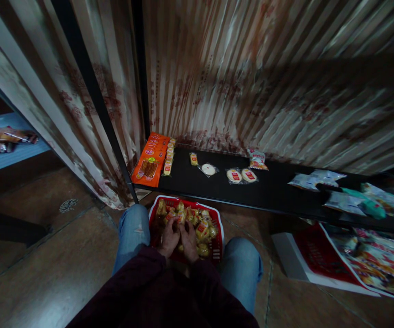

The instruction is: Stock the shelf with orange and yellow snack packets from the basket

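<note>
A red basket full of small wrapped snack packets stands on the floor between my knees. Both my hands are down in it, side by side. My left hand and my right hand have their fingers curled onto yellow packets at the basket's middle. What exactly each one grips is too small to make out. A low black shelf runs just beyond the basket.
On the shelf lie an orange box, a row of small yellow packets, round wrapped cakes and pale packets to the right. A printed carton lies on the floor at right. Striped curtain behind.
</note>
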